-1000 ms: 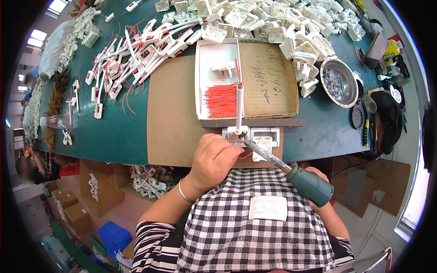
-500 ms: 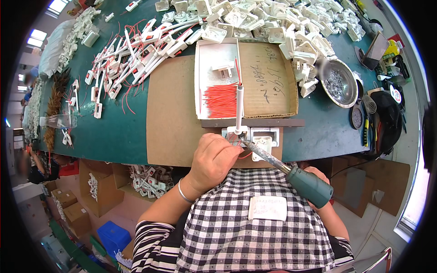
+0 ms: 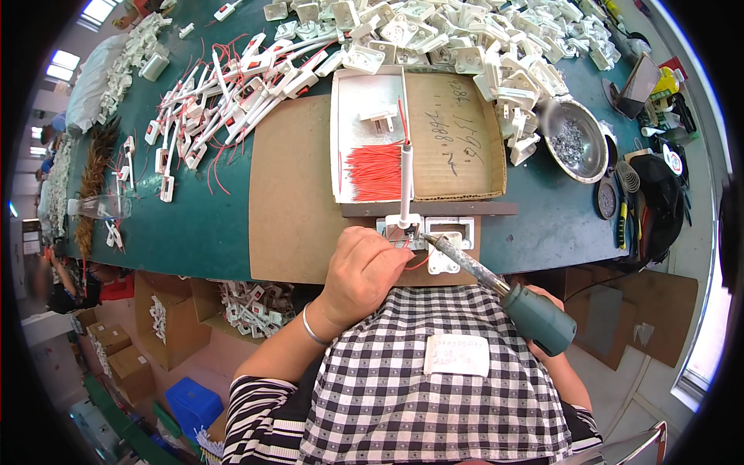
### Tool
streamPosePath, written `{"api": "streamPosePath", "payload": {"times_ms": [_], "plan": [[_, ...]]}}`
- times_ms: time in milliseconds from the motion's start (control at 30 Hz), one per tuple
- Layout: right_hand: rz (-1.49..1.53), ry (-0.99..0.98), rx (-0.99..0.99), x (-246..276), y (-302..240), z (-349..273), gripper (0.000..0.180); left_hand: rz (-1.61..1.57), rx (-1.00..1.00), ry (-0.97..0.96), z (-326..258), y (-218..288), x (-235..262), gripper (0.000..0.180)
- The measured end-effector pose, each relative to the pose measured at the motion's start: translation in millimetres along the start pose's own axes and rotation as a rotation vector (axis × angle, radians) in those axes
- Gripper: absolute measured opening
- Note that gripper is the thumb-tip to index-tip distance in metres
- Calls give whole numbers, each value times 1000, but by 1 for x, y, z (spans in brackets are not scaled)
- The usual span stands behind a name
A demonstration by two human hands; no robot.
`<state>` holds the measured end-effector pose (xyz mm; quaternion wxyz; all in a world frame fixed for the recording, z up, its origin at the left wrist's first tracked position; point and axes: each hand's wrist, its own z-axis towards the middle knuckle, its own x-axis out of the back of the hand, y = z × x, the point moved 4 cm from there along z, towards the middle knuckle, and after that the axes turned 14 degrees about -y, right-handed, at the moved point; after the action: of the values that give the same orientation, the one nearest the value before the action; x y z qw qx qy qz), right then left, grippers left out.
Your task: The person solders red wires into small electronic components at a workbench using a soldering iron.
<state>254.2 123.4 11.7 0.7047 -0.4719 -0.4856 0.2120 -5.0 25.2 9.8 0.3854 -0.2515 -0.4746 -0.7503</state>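
Note:
My left hand [image 3: 363, 267] is closed in a pinch beside a small white plastic housing [image 3: 392, 224], with a thin red wire [image 3: 419, 265] at its fingertips. A white tube [image 3: 405, 182] runs away from the housing, and red wire ends poke out at its far end. My right hand [image 3: 545, 293], largely hidden behind the green handle, is wrapped round a soldering iron [image 3: 540, 319]. The iron points up and left, its tip close to the housing's right side; contact cannot be made out. Beneath its shaft lies a white plastic piece [image 3: 443, 262], next to a white rectangular frame [image 3: 463, 225].
Cut red wires [image 3: 375, 172] fill part of a white box [image 3: 336, 116] beside a cardboard tray [image 3: 496, 190]. White plastic parts [image 3: 465, 35] are heaped behind. Wired assemblies [image 3: 225, 108] lie at left. A metal bowl [image 3: 598, 167] with grey bits and a solder coil [image 3: 628, 177] stand at right.
The soldering iron has shifted a little to the right, drawing its tip back from the housing. My left hand stays nearly still at the housing.

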Motion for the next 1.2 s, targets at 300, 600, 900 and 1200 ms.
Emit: {"api": "streamPosePath", "payload": {"times_ms": [300,600,900,1200], "plan": [[16,11,-66,-2,-2,1,36,40,42,8,1,4,5,22],[-22,6,-90,-2,2,-3,34,-13,258,-63,-13,-2,19,16],[103,10,-285,-4,3,-5,31,51,285,-89,2,0,7,16],[52,-5,-198,-4,3,-3,32,86,237,-28,1,-4,7,18]]}}
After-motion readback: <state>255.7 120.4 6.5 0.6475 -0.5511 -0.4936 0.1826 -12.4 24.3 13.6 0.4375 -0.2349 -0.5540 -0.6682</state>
